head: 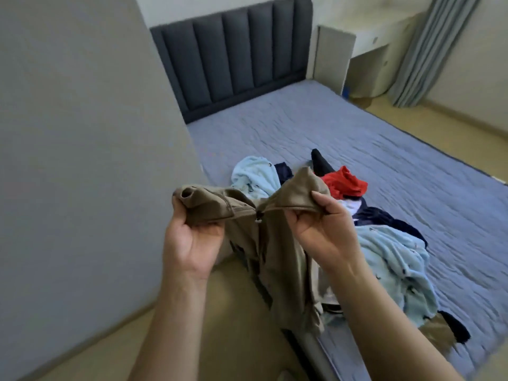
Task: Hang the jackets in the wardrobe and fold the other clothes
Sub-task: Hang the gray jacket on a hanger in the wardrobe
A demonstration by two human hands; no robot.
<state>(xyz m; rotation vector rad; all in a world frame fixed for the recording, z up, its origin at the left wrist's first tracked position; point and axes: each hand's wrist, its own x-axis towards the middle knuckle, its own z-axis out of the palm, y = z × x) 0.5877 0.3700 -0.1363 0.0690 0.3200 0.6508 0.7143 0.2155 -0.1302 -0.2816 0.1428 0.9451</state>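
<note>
Khaki garment (pixel 277 257) hangs above the edge of the bed (pixel 357 119), its top bunched in the grip of the left hand (pixel 192 237) and pinched by the right hand (pixel 321 229), and its dangling end could catch the clothes pile (pixel 390 257) and drag pieces onto the floor (pixel 233 312).

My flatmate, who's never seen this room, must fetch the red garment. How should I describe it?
Find the bed with the dark padded headboard; a heap of clothes lies on its blue-grey quilt. The red garment sits near the heap's headboard end, the only red among pale blue pieces and navy ones.
</note>
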